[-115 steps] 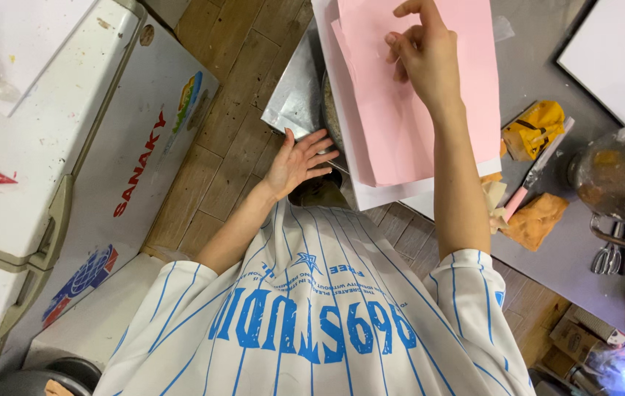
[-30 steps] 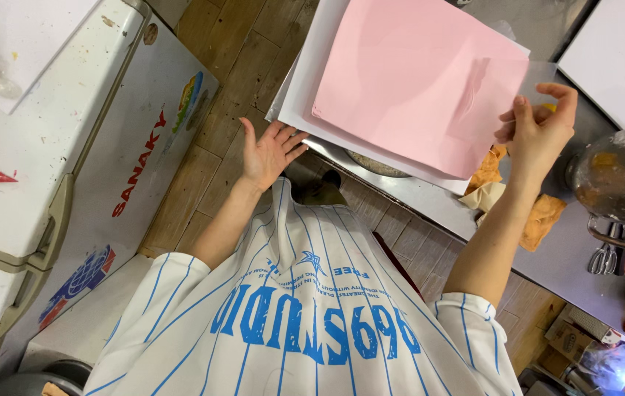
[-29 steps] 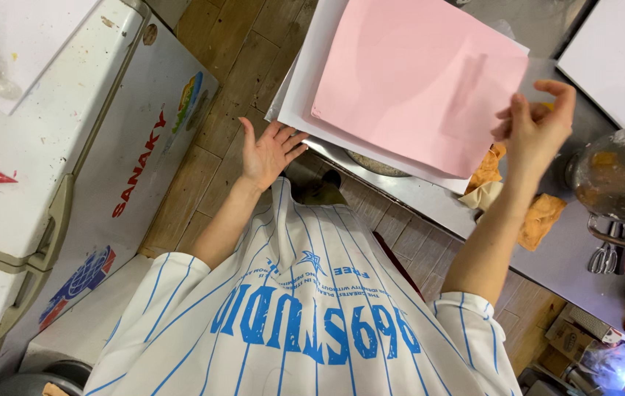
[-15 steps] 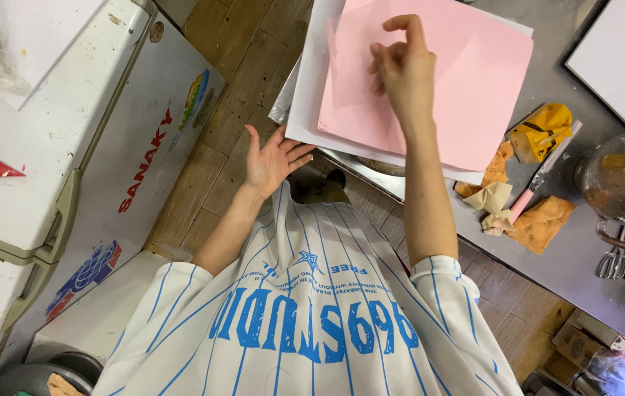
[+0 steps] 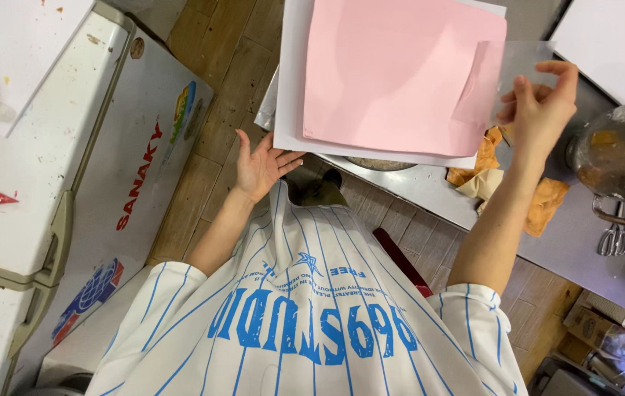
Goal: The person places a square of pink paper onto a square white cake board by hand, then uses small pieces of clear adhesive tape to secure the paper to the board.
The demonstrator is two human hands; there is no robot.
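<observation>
A pink sheet lies on a larger white board that juts over the edge of a metal counter. My left hand is spread open at the board's near left corner, fingertips tucked just under its edge. At the pink sheet's right edge, my right hand is raised and pinches a thin clear film. The film lifts off the sheet there and casts a curved shadow on the pink. My white striped shirt with blue print fills the bottom of the view.
A white chest freezer stands at the left, with a red scrap on its lid. Yellow-orange cloths lie on the counter beside a metal pot and metal tools. Wooden floor shows between the freezer and the counter.
My right hand moved from the top middle of the pink sheet to its right edge and now lifts the clear film. My left hand stays spread at the board's corner.
</observation>
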